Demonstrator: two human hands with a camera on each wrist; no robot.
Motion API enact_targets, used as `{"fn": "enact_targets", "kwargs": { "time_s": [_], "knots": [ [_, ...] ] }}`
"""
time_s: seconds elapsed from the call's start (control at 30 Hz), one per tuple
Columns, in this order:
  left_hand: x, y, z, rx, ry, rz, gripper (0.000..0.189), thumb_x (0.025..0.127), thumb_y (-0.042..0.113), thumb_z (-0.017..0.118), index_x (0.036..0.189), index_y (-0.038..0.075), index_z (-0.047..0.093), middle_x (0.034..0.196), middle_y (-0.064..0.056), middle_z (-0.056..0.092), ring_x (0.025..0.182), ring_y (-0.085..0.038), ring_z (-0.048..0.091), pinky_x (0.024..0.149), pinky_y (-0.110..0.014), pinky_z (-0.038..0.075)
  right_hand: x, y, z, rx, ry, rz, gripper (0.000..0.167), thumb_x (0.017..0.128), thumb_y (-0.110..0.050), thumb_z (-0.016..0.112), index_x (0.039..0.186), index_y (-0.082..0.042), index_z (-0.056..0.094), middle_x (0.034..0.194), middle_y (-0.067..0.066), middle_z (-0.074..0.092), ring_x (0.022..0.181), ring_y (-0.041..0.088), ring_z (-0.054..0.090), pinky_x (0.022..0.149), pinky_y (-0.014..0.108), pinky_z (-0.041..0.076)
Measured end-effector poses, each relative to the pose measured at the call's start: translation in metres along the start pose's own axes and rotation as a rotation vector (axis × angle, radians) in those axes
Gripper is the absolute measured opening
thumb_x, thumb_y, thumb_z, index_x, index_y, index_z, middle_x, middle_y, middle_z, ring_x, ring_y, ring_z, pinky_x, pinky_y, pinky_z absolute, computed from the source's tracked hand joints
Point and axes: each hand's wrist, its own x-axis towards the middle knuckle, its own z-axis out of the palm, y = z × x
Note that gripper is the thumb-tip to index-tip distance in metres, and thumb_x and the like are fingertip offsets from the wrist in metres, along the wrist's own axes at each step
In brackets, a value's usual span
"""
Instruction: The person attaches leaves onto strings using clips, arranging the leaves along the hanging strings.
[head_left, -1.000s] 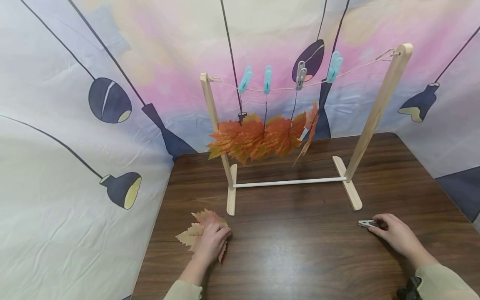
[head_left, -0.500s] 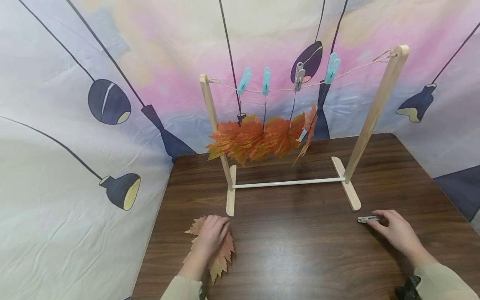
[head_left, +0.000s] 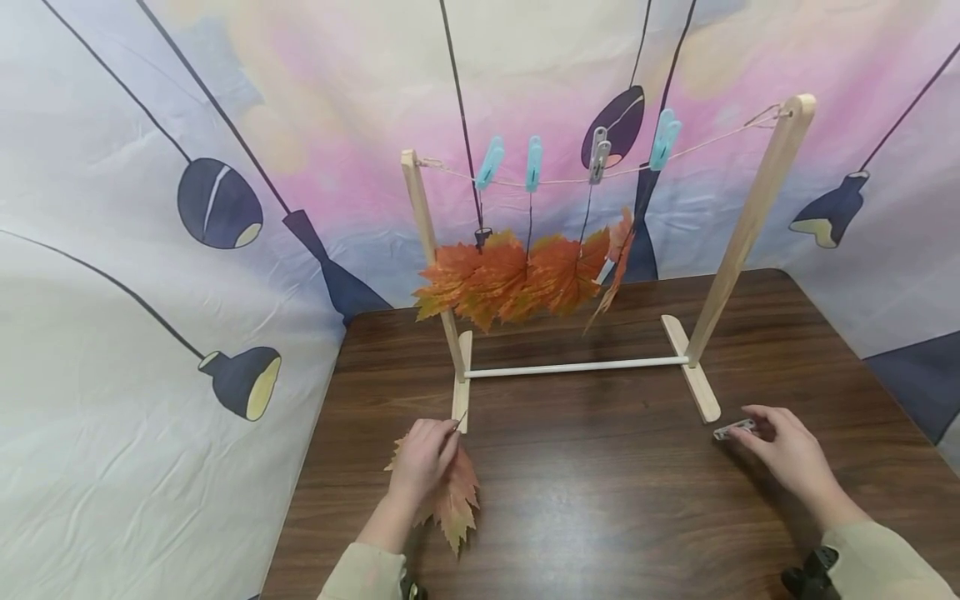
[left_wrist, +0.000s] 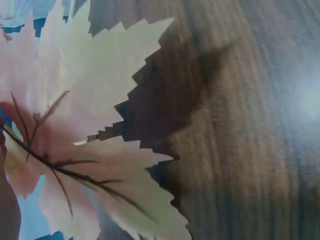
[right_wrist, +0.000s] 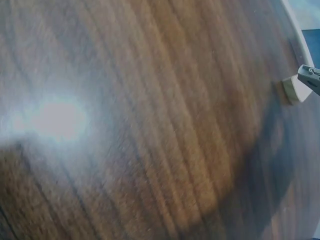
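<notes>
My left hand (head_left: 422,461) pinches the stem of a pale pink and yellow artificial maple leaf (head_left: 456,500), whose blade hangs down beside the palm. In the left wrist view the same leaf (left_wrist: 95,85) fills the left half, dark veins showing, and casts a shadow on the wood. On the right, my right hand (head_left: 791,457) holds a grey clothespin (head_left: 733,430) between thumb and fingers, close to the foot of the rack. Only the tip of that clothespin (right_wrist: 311,75) enters the right wrist view, at the right edge.
A wooden rack (head_left: 738,250) stands on the brown table (head_left: 585,492), with a string (head_left: 562,179) between its posts. Blue clothespins (head_left: 533,162) and a grey one hold several orange leaves (head_left: 517,279) by their stems. A white rod (head_left: 577,367) joins the feet. Behind hangs a printed cloth (head_left: 330,100).
My left hand has lifted slightly, and the leaf has swung from its left side to below and right of it. My right hand has risen a little with the clothespin, which has tilted.
</notes>
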Motion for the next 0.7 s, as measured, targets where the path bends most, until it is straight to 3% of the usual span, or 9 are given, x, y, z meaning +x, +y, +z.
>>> {"fn": "enact_targets", "kwargs": {
  "time_s": [0.13, 0.23, 0.33, 0.43, 0.57, 0.7],
  "knots": [
    [0.005, 0.003, -0.004, -0.013, 0.0, -0.061, 0.018, 0.074, -0.001, 0.072, 0.091, 0.0, 0.067, 0.08, -0.007, 0.066, 0.076, -0.023, 0.058, 0.071, -0.035, 0.047, 0.003, -0.004, -0.002, 0.015, 0.034, -0.019, 0.046, 0.083, -0.02, 0.072, 0.115, 0.007, 0.056, 0.098, 0.021, 0.053, 0.086, 0.038, 0.059, 0.066, 0.037, 0.048],
    [0.01, 0.006, -0.007, -0.041, 0.004, -0.098, 0.018, 0.075, 0.0, 0.072, 0.093, 0.0, 0.067, 0.083, -0.007, 0.067, 0.078, -0.023, 0.058, 0.071, -0.035, 0.047, 0.005, -0.007, -0.005, 0.032, 0.045, -0.022, 0.046, 0.082, -0.017, 0.073, 0.116, 0.008, 0.055, 0.098, 0.022, 0.054, 0.084, 0.038, 0.06, 0.062, 0.022, 0.044],
    [0.014, 0.008, -0.01, -0.08, 0.008, -0.132, 0.019, 0.076, 0.0, 0.072, 0.094, 0.0, 0.067, 0.085, -0.007, 0.068, 0.079, -0.022, 0.058, 0.07, -0.034, 0.048, 0.008, -0.011, -0.008, 0.038, 0.049, -0.019, 0.048, 0.082, -0.017, 0.073, 0.118, 0.009, 0.055, 0.097, 0.023, 0.058, 0.083, 0.035, 0.06, 0.06, 0.016, 0.041],
    [0.017, 0.01, -0.013, -0.112, 0.021, -0.174, 0.02, 0.076, 0.0, 0.073, 0.095, 0.001, 0.067, 0.084, -0.005, 0.067, 0.079, -0.02, 0.058, 0.068, -0.032, 0.049, 0.011, -0.014, -0.012, 0.046, 0.06, -0.016, 0.05, 0.083, -0.019, 0.073, 0.12, 0.008, 0.054, 0.096, 0.022, 0.062, 0.08, 0.013, 0.06, 0.06, 0.014, 0.04],
    [0.02, 0.012, -0.015, -0.152, 0.027, -0.237, 0.017, 0.078, 0.002, 0.073, 0.094, 0.003, 0.068, 0.083, -0.002, 0.066, 0.079, -0.016, 0.057, 0.067, -0.031, 0.051, 0.015, -0.021, -0.018, 0.067, 0.089, -0.016, 0.051, 0.084, -0.022, 0.072, 0.122, 0.006, 0.053, 0.098, 0.022, 0.063, 0.077, -0.019, 0.041, 0.061, 0.011, 0.039],
    [0.026, 0.013, -0.018, -0.186, 0.033, -0.255, 0.014, 0.079, 0.003, 0.072, 0.093, 0.005, 0.068, 0.081, -0.001, 0.066, 0.079, -0.016, 0.058, 0.067, -0.032, 0.051, 0.018, -0.029, -0.025, 0.097, 0.11, -0.017, 0.052, 0.086, -0.02, 0.069, 0.126, 0.006, 0.05, 0.103, 0.023, 0.063, 0.079, -0.026, 0.034, 0.062, 0.008, 0.038]
  ]
}}
